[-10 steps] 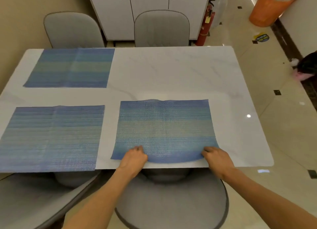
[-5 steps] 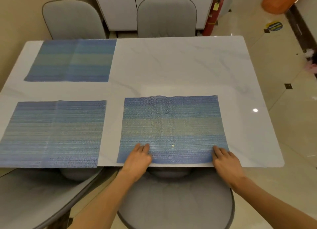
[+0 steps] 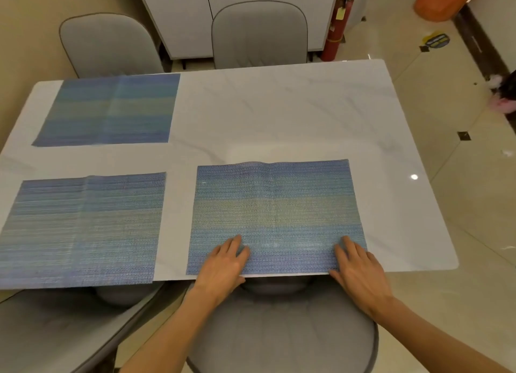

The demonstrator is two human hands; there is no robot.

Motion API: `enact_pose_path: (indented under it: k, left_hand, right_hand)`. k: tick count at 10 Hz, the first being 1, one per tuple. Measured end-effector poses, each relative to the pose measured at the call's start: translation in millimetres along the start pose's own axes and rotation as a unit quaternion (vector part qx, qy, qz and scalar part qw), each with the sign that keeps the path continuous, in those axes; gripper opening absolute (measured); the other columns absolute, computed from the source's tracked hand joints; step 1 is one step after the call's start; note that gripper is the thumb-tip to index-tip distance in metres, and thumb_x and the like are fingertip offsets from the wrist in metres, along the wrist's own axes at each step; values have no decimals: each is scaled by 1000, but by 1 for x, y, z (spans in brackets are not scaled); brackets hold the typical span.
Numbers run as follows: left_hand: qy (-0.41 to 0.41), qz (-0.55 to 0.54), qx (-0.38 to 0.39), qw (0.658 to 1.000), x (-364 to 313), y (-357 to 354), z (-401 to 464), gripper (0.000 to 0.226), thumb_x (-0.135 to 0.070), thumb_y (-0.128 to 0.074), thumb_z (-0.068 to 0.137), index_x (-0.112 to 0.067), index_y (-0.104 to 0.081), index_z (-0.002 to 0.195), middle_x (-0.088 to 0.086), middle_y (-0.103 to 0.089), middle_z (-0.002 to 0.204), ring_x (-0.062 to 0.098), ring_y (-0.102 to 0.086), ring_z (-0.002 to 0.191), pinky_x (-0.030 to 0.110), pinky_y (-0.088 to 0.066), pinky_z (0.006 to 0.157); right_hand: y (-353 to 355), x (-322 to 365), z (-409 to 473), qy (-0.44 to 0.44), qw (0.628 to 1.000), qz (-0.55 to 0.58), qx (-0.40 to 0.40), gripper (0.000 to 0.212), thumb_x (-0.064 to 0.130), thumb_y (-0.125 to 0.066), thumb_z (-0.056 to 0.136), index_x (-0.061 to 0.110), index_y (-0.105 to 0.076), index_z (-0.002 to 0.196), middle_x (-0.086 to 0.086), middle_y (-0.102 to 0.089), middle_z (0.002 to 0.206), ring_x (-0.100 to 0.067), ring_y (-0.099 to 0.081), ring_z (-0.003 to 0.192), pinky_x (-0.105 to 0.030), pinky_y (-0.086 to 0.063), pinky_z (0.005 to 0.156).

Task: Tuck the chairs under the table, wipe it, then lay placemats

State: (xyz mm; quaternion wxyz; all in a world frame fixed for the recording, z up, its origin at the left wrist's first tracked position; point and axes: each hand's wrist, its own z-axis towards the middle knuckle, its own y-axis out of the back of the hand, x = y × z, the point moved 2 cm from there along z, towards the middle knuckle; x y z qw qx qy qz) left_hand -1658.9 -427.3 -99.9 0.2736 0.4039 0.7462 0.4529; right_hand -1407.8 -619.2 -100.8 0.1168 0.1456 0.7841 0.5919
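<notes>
1. Now my left hand [image 3: 223,264] and right hand [image 3: 358,266] lie flat, fingers straight, pressing the third placemat [image 3: 276,216] at the table's [image 3: 293,110] near edge, to flatten its crease.
2. Two other placemats [image 3: 83,230] [image 3: 109,110] line the left side.
3. One far-right spot, before a tucked chair [image 3: 259,35], looks unfilled.

Surface [image 3: 279,107]: white marble-look, smooth, glossy. Placemats [image 3: 276,216]: blue-green woven mesh, coarse, matt. Chairs [image 3: 279,336]: grey cloth upholstery, matt. Floor [image 3: 460,205]: cream tile, polished, reflective.
</notes>
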Motion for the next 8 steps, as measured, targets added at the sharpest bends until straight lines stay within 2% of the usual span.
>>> enact_pose_path:
  k: [1, 2, 3, 4, 5, 6, 7, 8]
  left_hand:
    - [-20, -12, -4, 1000, -10, -1, 5, 79, -45, -64, 91, -21, -23, 154, 14, -5, 165, 36, -13, 151, 53, -27, 118]
    - [-36, -13, 2, 999, -23, -1, 12, 80, -43, -57, 96, -25, -8, 157, 10, 8, 166, 35, -2, 152, 54, -20, 120]
    - [-28, -19, 27, 999, -32, -4, 14, 76, -34, -55, 99, -22, -8, 157, 12, 5, 166, 37, -1, 152, 53, -20, 121]
    - [-10, -15, 28, 999, -41, -2, 12, 70, -14, -56, 98, -18, -15, 155, 17, 1, 165, 40, -5, 151, 51, -25, 117]
    - [-2, -16, 44, 999, -45, 4, 9, 78, 5, -59, 87, -15, -21, 151, 19, 0, 164, 41, -8, 150, 51, -30, 114]
    - [6, -48, 73, 996, -45, 17, 5, 70, -2, -61, 88, -15, -28, 148, 18, -10, 162, 40, -20, 146, 50, -36, 110]
    - [29, -108, 77, 991, -41, 34, 0, 57, -19, -57, 95, -17, -30, 146, 14, -29, 154, 34, -37, 135, 46, -41, 105]
    - [85, -202, 50, 974, -36, 60, -13, 57, -33, -51, 99, -21, -29, 149, 7, -35, 152, 28, -42, 133, 40, -41, 104]
  right_hand:
    - [-1, 4, 4, -5, 1000, 7, 3, 55, 36, -84, 68, 10, -63, 111, -20, -55, 126, -37, -59, 107, -44, -54, 78]
    - [-7, 6, 3, -17, 1000, 15, 19, 47, 30, -81, 72, 12, -61, 110, -19, -54, 126, -38, -58, 109, -46, -53, 80]
    - [-8, 6, 2, -30, 999, 16, 24, 43, 28, -80, 73, 13, -61, 108, -17, -55, 126, -37, -57, 110, -45, -53, 81]
    - [-9, 5, 1, -38, 998, 20, 35, 47, 16, -82, 65, 14, -61, 107, -17, -55, 123, -36, -58, 106, -44, -54, 78]
    - [-10, 2, 0, -19, 998, 22, 54, 50, 14, -85, 55, 15, -65, 100, -16, -60, 115, -35, -63, 92, -41, -57, 69]
    - [-2, -8, 1, -25, 996, 14, 86, 47, 17, -84, 50, 19, -67, 93, -13, -62, 112, -31, -65, 88, -36, -56, 66]
    - [11, -15, 5, -25, 994, 40, 98, 45, 17, -78, 61, 19, -66, 104, -17, -55, 131, -34, -61, 108, -39, -54, 82]
    - [40, -17, 8, -27, 994, 65, 86, 48, 30, -57, 90, 20, -48, 136, -13, -31, 153, -29, -41, 133, -35, -39, 106]
